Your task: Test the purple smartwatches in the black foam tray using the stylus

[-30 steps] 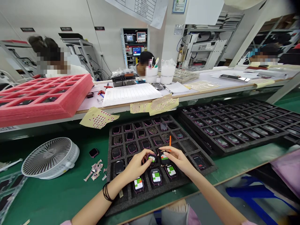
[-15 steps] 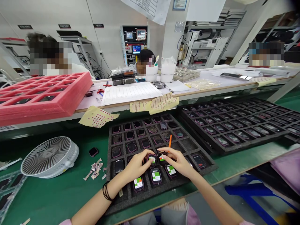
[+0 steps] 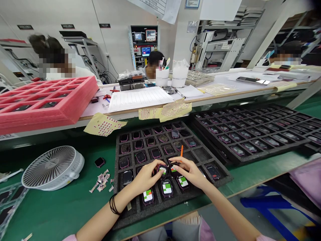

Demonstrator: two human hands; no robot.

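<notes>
My left hand [image 3: 150,174] is closed on a smartwatch body [image 3: 163,171] with a green and white display lit. In my right hand [image 3: 190,170] is a second smartwatch body [image 3: 173,170], also lit and partly covered by the fingers. The two watches are held side by side above a dark foam tray [image 3: 140,214] with watches in its compartments. Closest to my wrists lie lit watches, among them a left one [image 3: 147,196], a middle one [image 3: 167,188] and a right one [image 3: 183,182]. An orange stick [image 3: 182,150] rises behind my right fingers; its lower end is hidden.
Left of the tray are a white fan [image 3: 52,169], a single watch [image 3: 99,162] and small pale strips [image 3: 102,180]. Another filled black tray [image 3: 253,157] lies to the right. A raised shelf carries pink foam [image 3: 72,110] and papers [image 3: 140,98]. Co-workers sit beyond.
Both hands stay almost in place with their watches. The right watch's screen shows less green than before. In the background, the co-worker at far right has shifted slightly.
</notes>
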